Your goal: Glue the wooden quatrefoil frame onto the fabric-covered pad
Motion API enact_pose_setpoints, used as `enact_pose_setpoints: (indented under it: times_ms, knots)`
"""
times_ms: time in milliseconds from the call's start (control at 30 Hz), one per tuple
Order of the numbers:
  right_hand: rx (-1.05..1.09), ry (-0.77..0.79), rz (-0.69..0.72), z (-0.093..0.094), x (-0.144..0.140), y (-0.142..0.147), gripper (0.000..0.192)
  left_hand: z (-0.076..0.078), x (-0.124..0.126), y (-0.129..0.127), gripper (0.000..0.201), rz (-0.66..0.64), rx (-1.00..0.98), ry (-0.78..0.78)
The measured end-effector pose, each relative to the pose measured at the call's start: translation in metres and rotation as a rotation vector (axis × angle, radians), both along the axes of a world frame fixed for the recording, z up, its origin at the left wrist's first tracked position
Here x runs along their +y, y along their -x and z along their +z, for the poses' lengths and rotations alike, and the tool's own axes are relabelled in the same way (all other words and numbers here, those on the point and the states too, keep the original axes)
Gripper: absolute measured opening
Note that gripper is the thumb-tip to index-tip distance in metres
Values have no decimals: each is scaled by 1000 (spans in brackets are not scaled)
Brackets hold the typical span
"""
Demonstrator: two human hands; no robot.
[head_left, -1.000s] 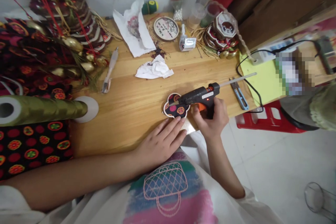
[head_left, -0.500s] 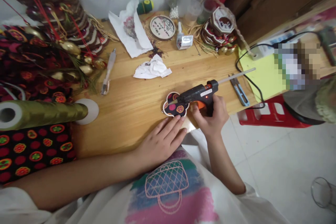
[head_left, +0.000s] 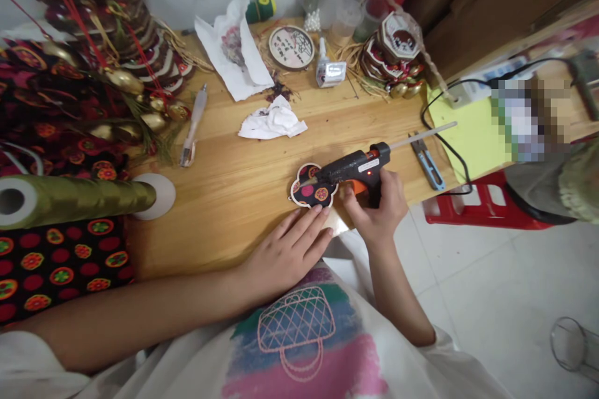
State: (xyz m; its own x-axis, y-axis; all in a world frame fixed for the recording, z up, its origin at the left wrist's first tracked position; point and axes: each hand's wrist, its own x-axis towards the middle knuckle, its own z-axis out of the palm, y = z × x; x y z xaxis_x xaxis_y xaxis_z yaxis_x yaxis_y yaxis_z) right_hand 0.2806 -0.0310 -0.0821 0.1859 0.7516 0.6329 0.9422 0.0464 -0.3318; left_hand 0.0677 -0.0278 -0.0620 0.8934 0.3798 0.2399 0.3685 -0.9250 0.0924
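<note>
- In the head view, the cloud-shaped piece [head_left: 314,196] of patterned fabric lies flat on the desk [head_left: 210,212], near the front edge, under the nozzle [head_left: 311,181] of the glue gun [head_left: 355,166].
- The right hand [head_left: 379,209] is closed around the gun's handle; whether the trigger [head_left: 357,187] is pressed, I cannot tell.
- The left hand [head_left: 285,249] lies palm down, with its fingers [head_left: 309,223] stretched and not grasping; the tips of them touch the lower edge of the piece.
- I judge that the step in hand is gluing on the fabric surface, though no bead can be made out.
- The next move calls, in my opinion, for a steady piece, a controlled nozzle, and left fingers away from the hot tip.
- Compared with the frame of one second ago, the camera view has shifted slightly; both hands, the gun and the piece keep almost the same arrangement.
</note>
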Motion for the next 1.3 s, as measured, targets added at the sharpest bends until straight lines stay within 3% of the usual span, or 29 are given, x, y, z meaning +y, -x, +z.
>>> enact_pose_setpoints:
  times_ms: [1300]
  knots:
    - [3,8,2,0,0,-1,39,-3,-1,1,38,4,5,2]
